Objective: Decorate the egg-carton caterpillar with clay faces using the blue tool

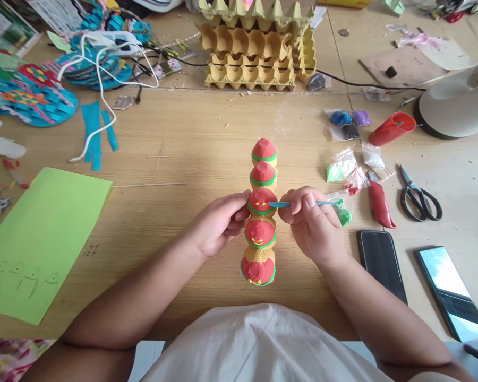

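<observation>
A strip of egg-carton cups (262, 226) runs away from me at the middle of the table, its bumps covered in red clay with green rims. Small yellow pieces sit on the three nearest bumps. My left hand (227, 217) grips the strip's left side at the middle bump, fingers bent. Between the thumb and fingers of my right hand (313, 223) is a thin blue modelling tool (281, 204), its flat tip touching the right part of the middle bump, beside the yellow pieces.
Bags of coloured clay (342, 164), a red cup (392, 129), scissors (420, 196), a red cutter (380, 204) and two phones (382, 260) lie right. Green paper (43, 239) is left. Egg cartons (250, 71) and a white cable (99, 79) are at the back.
</observation>
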Demonstrator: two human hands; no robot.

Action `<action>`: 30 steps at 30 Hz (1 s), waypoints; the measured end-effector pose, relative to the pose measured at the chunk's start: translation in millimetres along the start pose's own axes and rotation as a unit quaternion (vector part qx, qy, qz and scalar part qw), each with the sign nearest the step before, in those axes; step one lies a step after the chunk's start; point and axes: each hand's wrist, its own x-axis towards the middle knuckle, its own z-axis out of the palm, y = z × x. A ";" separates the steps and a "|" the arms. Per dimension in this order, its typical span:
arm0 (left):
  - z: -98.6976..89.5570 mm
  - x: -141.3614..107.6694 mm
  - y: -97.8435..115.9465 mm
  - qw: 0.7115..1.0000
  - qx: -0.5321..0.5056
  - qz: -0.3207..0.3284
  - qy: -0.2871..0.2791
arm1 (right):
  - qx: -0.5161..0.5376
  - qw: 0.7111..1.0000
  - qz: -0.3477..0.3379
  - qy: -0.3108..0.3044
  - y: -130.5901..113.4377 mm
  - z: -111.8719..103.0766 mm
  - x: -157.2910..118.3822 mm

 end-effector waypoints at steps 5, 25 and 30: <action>2.4 -1.5 0.3 1.000 0.004 0.001 0.008 | -0.017 1.000 0.000 -0.012 1.0 0.1 0.1; 1.3 -2.0 0.2 1.000 0.018 0.001 -0.008 | 0.018 1.000 0.004 -0.011 1.2 2.2 -0.8; 0.2 -1.6 -0.3 1.000 0.020 0.001 -0.010 | 0.010 1.000 0.011 -0.001 0.6 2.9 -0.7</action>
